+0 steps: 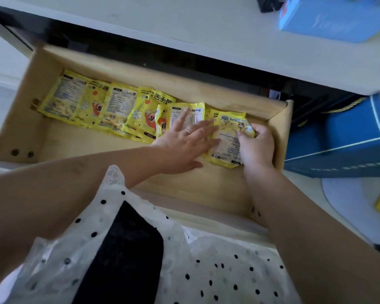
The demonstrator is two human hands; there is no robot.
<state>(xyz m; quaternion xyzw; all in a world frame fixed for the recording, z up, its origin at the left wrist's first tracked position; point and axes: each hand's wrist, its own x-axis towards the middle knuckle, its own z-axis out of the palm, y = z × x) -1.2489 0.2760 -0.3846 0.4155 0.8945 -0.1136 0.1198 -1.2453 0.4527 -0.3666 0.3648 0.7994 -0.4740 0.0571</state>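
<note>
One at a time: lay the packet (226,148) pinched in the right hand (257,148) at the 3 o'clock end of the row (110,108), steadying with the flat, splayed left hand (183,147).

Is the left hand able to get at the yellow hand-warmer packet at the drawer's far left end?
Probably yes: the drawer is open, nothing covers the far-left hand-warmer packet, and the left hand lies flat, holding nothing.

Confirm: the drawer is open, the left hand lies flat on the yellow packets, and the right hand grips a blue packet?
No: the head view shows the packet the right hand grips is yellow, not blue. The drawer is open, the left hand flat on the yellow packets.
</note>
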